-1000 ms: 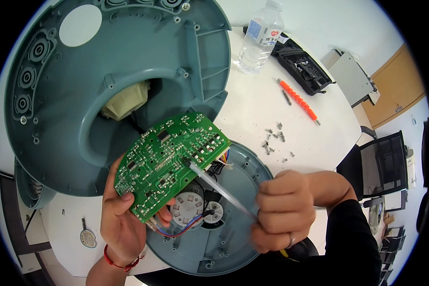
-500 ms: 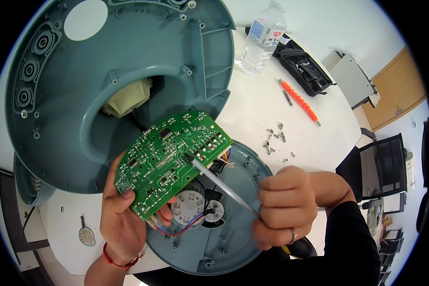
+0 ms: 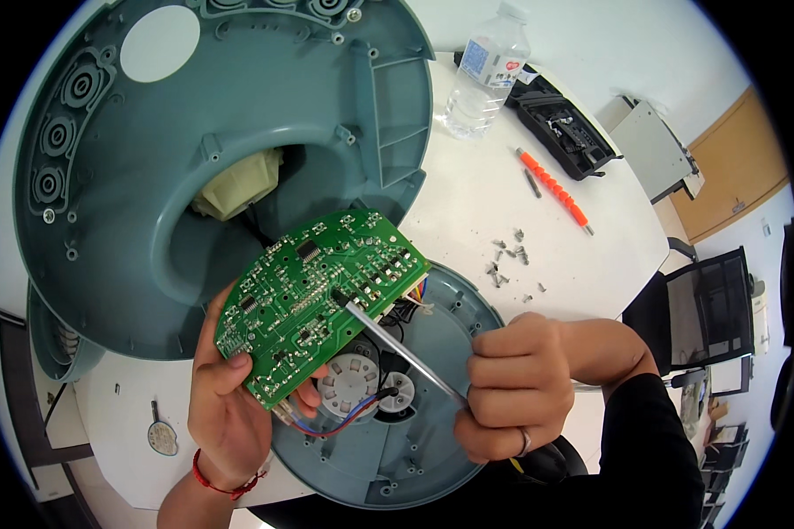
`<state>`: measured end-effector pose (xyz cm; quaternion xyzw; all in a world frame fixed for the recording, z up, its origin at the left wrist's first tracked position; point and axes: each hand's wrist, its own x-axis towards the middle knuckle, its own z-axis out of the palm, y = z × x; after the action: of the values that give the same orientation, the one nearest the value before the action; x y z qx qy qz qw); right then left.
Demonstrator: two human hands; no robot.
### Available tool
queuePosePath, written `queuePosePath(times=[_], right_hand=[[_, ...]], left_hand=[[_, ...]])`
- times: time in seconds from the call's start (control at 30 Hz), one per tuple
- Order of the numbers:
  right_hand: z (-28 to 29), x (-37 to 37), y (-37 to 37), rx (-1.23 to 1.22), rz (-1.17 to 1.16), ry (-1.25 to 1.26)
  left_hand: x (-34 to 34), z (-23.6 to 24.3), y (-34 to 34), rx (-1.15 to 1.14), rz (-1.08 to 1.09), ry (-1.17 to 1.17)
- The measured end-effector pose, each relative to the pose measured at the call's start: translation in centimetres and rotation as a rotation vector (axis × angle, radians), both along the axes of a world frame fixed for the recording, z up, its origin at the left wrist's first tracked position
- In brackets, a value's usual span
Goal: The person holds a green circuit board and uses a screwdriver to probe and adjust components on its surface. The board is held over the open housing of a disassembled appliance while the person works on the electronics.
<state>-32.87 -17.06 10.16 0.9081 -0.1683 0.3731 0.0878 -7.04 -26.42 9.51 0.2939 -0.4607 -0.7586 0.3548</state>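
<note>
A green circuit board (image 3: 304,317) with chips and a bundle of wires is held at its left end by my left hand (image 3: 229,388), thumb on its face. My right hand (image 3: 516,392) is closed on a screwdriver (image 3: 397,344) with a long metal shaft and a black and yellow handle, mostly covered by the fingers. The shaft's tip end rests at the middle of the board. Below lies a round grey-blue housing (image 3: 423,458) with white motor parts and wires. A larger housing (image 3: 282,88) with a pale plastic part (image 3: 238,185) in its opening is behind.
On the white table (image 3: 591,273) are several loose screws (image 3: 520,251), an orange flexible shaft (image 3: 551,185), a bit (image 3: 532,182), a plastic bottle (image 3: 481,88), a black case (image 3: 560,128) and a small tag-like object (image 3: 161,436) at left. A black chair (image 3: 706,309) stands at the right.
My right hand has shifted slightly leftward with the screwdriver, and the shaft's end at the board has moved a little left. The board is held almost still.
</note>
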Motion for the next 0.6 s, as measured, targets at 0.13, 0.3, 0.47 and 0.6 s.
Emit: queuePosePath(times=[0.13,0.3,0.47,0.6], right_hand=[[0.1,-1.0,-0.5,-0.048,-0.111,-0.023],[0.3,-0.8,-0.6,-0.048,-0.11,0.032],[-0.6,0.3,-0.4,-0.046,0.058,-0.017],[-0.3,-0.2,-0.2,-0.047,-0.024,0.0]], left_hand=[[0.1,-0.1,0.0,-0.004,0.001,-0.005],[0.0,-0.1,0.0,0.0,-0.001,0.005],[0.0,0.0,0.1,0.012,0.001,-0.005],[0.1,-0.3,-0.1,0.004,-0.01,0.02]])
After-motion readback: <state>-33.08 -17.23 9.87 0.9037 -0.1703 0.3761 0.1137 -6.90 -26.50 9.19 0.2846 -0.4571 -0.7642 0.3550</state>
